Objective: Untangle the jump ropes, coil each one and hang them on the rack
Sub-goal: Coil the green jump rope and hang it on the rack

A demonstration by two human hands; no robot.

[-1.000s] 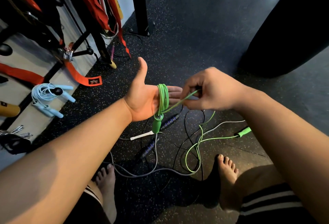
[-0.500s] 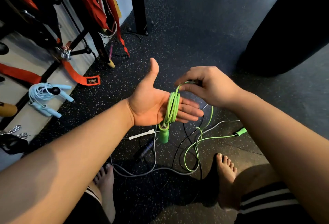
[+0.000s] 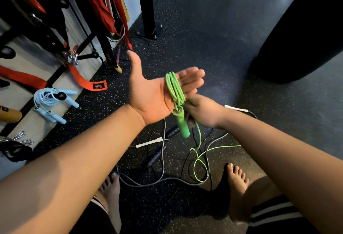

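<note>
A: How far along was the task at this moment?

B: I judge it was somewhere in the middle. One light blue rope (image 3: pixel 50 101) already hung coiled on a peg of the rack (image 3: pixel 87 55). The green rope (image 3: pixel 175 88) was only partly coiled, and a good length of it lay loose on the floor (image 3: pixel 213 34), mixed with a grey rope (image 3: pixel 163 161) and a dark one with purple handles (image 3: pixel 156 156). These two were not yet untangled.

A: And the hands?

B: The left hand (image 3: pixel 157 94) was spread flat, palm up, thumb apart from the fingers. The green loops went around its fingers, and one green handle (image 3: pixel 181 124) hung down below the palm. It gripped nothing.

A: The right one?

B: The right hand (image 3: pixel 202 111) was just under the left fingers, closed around the free green cord. Its fingertips were hidden, so I could not see the grip exactly.
</note>
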